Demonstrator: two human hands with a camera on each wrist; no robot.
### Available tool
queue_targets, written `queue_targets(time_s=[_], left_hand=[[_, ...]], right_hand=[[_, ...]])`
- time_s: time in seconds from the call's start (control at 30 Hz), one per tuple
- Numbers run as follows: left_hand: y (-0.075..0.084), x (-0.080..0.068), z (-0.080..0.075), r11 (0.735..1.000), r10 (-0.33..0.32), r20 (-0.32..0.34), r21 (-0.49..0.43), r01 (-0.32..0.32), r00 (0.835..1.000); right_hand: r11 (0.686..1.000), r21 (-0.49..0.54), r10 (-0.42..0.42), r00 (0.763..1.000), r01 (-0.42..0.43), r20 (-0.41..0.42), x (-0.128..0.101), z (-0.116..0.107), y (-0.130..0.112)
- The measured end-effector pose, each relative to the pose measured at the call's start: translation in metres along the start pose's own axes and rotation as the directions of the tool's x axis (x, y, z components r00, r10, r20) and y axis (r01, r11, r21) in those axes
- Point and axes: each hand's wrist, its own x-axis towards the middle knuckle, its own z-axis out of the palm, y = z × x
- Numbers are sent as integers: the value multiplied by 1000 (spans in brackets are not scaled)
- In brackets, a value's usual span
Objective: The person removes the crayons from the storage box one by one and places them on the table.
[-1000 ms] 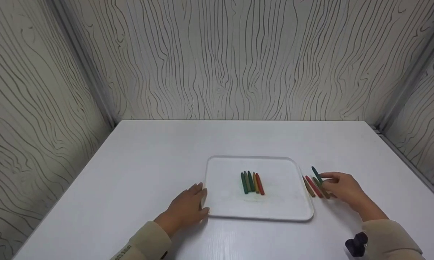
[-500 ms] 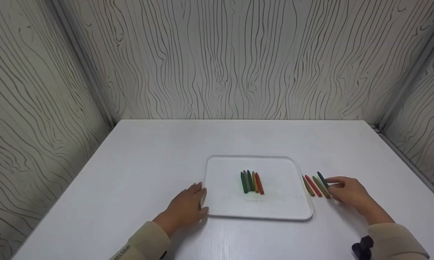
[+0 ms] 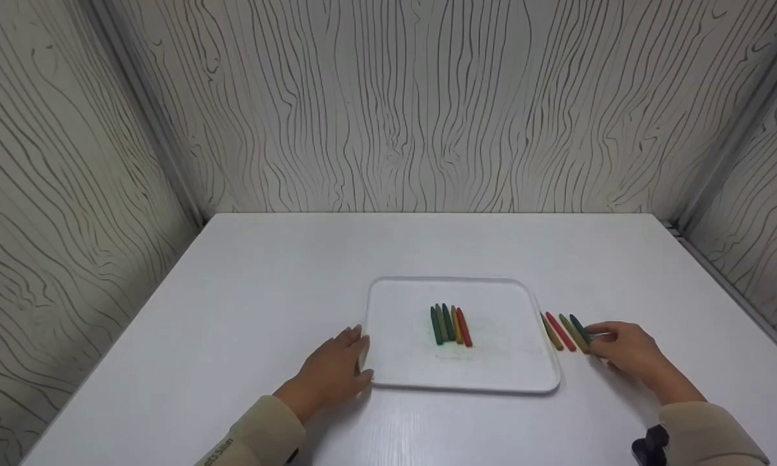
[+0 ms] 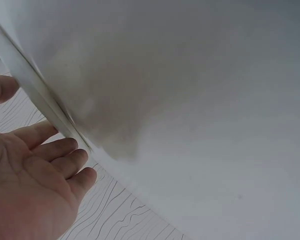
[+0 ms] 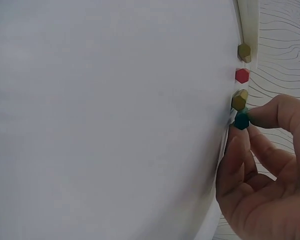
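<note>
**Right hand pinches the dark green crayon beside the tray**

On the white counter [image 3: 246, 291] the left hand [image 3: 334, 374] lies flat with fingers [image 4: 55, 150] straight and relaxed, its grip wide and holding nothing, the fingertips touching the left rim of the white tray [image 3: 388, 362]. In the middle of the tray lies a tight row of crayons [image 3: 451, 325]: greens on the left, then a yellow one and a red one on the right, all side by side. Just past the tray's right rim, four more crayons lie on the counter in a slanted row: a brown crayon [image 3: 551, 332], a red crayon [image 3: 560, 332], an olive crayon [image 3: 573, 332] and a dark green crayon [image 3: 580, 327]. The right hand [image 3: 627, 353] has its grip narrowed on the near end of the dark green crayon, thumb and fingertips [image 5: 239, 150] pinching it where it rests just beside the olive one.
</note>
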Motion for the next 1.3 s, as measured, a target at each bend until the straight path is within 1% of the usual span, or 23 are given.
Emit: queue_targets(time_s=[0.27, 0.4, 0.63, 0.77, 1.03, 1.1, 1.3], left_hand=[[0, 2, 1, 1000, -8, -6, -10, 8, 1000], [-1, 2, 1, 1000, -4, -2, -14, 4, 1000], [-1, 2, 1, 1000, 1, -7, -9, -1, 1000], [0, 2, 2, 1000, -6, -10, -9, 6, 1000], [0, 0, 1, 1000, -17, 4, -7, 17, 1000], [1, 0, 1, 1000, -15, 2, -7, 15, 1000], [2, 1, 1, 1000, 0, -17, -2, 0, 1000]], right_hand=[[1000, -23, -19, 1000, 19, -24, -3, 0, -1], [999, -40, -17, 999, 15, -33, -4, 0, -2], [998, -67, -22, 999, 20, -28, -4, -2, 0], [994, -109, -32, 999, 29, -26, -4, -6, 0], [984, -178, -26, 1000, 23, -11, -5, -17, -5], [979, -200, -35, 999, 33, -4, -6, -20, -6], [953, -285, -113, 994, 106, -10, -9, -27, -9]])
